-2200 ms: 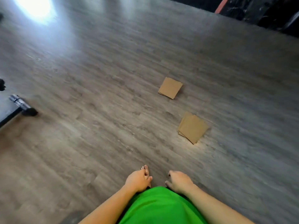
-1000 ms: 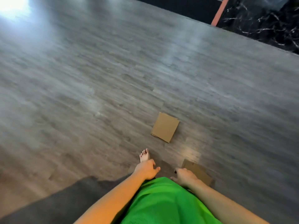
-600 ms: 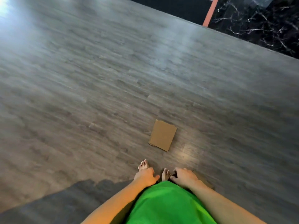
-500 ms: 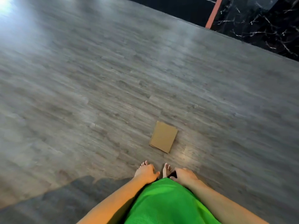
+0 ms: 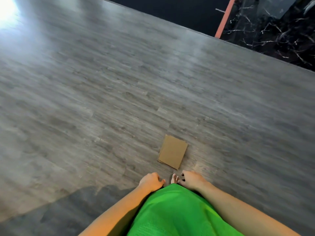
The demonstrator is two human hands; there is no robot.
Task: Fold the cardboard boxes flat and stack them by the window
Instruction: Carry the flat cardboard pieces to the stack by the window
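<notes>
A flattened cardboard box [image 5: 172, 154] lies on the grey wood-plank floor [image 5: 102, 92], just ahead of the person; a second layer of card peeks out along its near-left edge, so it may be more than one piece, though the blur makes that hard to settle. The left hand [image 5: 150, 182] hangs in front of the green shirt [image 5: 172, 213] with fingers loosely curled, holding nothing. The right hand [image 5: 191, 180] hangs the same way, its grip empty, fingertips partly hidden. Between the hands the toes of one bare foot [image 5: 174, 179] show; the rest is covered by the shirt. At top right a black marble wall [image 5: 272, 26] and an orange strip [image 5: 225, 17] are cut off by the frame. Glare whitens the top-left corner
</notes>
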